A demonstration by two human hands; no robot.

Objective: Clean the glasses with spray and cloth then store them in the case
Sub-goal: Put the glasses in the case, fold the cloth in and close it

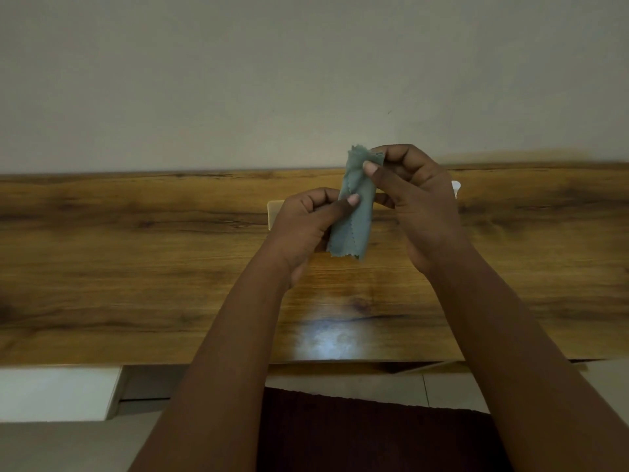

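Note:
A grey-blue cleaning cloth with pinked edges hangs folded lengthwise above the wooden table. My left hand pinches its left side near the middle. My right hand pinches its upper end between thumb and fingers. A pale tan case lies on the table behind my left hand, mostly hidden. A white object, perhaps the spray bottle, peeks out behind my right hand. The glasses are not visible.
The table stands against a plain pale wall. Its front edge runs across the lower part of the view, with a white surface below at the left and dark red fabric between my forearms.

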